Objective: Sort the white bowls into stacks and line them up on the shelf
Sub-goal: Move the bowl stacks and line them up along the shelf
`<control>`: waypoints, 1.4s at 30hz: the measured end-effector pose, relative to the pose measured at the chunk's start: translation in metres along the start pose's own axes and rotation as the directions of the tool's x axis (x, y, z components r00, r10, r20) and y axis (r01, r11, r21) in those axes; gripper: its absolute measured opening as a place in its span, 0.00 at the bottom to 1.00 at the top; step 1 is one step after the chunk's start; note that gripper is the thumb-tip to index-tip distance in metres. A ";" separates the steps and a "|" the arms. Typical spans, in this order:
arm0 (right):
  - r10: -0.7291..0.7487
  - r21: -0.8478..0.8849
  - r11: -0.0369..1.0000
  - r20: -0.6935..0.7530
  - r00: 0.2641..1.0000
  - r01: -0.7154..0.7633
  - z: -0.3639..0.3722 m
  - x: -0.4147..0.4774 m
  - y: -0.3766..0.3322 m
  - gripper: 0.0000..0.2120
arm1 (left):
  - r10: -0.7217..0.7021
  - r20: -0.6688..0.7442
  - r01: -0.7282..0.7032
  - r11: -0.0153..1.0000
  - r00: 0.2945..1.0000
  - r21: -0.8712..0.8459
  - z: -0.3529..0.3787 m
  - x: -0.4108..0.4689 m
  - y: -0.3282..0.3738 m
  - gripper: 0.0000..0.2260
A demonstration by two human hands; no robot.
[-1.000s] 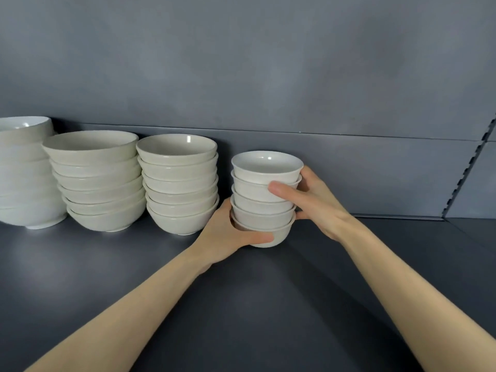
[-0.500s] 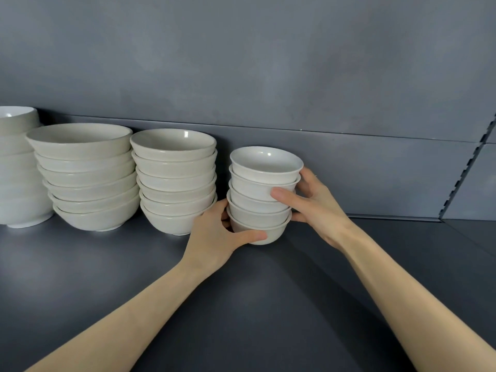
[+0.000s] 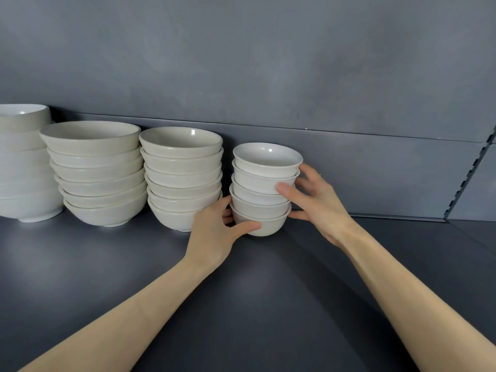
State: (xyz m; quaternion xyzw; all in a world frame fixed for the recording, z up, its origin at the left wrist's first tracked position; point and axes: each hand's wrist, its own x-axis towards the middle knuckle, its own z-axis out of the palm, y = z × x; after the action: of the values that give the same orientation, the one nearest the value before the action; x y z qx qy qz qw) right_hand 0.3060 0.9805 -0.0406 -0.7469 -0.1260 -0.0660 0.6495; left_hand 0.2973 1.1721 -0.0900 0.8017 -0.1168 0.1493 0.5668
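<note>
Where both forearms reach up from lower frame over dark shelf [image 3: 268, 304], left hand [image 3: 214, 234] grips base of small bowl stack [image 3: 264, 200], thumb curled across bottom bowl. Right hand [image 3: 322, 210] grasps same stack higher, thumb on front, fingers [image 3: 310, 169] wrapped behind. Stack, five bowls, stands on shelf at frame centre, just beside medium stack [image 3: 182, 178]. Toward frame left: wide stack [image 3: 96, 173], then tallest stack [image 3: 24, 167] at edge.
</note>
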 end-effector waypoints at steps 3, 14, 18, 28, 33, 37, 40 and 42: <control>-0.001 0.020 1.000 -0.012 1.000 0.002 0.000 0.000 0.000 0.32 | 0.023 0.028 -0.024 1.000 0.999 0.010 0.000 0.002 -0.003 0.25; 0.003 0.002 1.000 -0.060 0.998 -0.003 0.001 0.000 -0.001 0.31 | 0.085 0.101 -0.096 0.990 0.991 0.104 0.001 0.009 -0.015 0.28; 0.000 0.000 1.000 -0.068 0.998 0.000 0.002 0.000 -0.002 0.30 | 0.089 0.114 -0.103 0.987 0.989 0.121 0.002 0.012 -0.018 0.30; -0.004 0.013 1.000 -0.053 0.999 0.005 0.002 0.001 -0.001 0.30 | 0.068 0.126 -0.085 0.987 0.990 0.137 0.002 0.016 -0.025 0.33; -0.005 -0.003 1.000 -0.052 0.999 0.005 0.001 0.002 0.000 0.30 | 0.067 0.126 -0.084 0.988 0.990 0.131 0.002 0.016 -0.026 0.33; -0.002 -0.018 1.000 -0.055 0.998 0.001 0.001 0.002 0.000 0.30 | 0.071 0.127 -0.088 0.987 0.989 0.133 0.002 0.017 -0.026 0.33; 0.000 -0.017 1.000 -0.056 0.998 -0.001 0.001 0.002 0.001 0.30 | 0.068 0.126 -0.086 0.986 0.990 0.145 0.002 0.016 -0.027 0.34; 0.002 -0.016 1.000 -0.057 0.998 -0.003 0.001 0.002 0.000 0.30 | 0.070 0.124 -0.089 0.984 0.990 0.152 0.002 0.016 -0.027 0.34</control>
State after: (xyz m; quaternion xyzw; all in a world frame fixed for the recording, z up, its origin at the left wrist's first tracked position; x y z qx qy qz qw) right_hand 0.3076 0.9813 -0.0405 -0.7501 -0.1059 -0.0873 0.6469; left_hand 0.3219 1.1787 -0.1079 0.8461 -0.1698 0.1329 0.4875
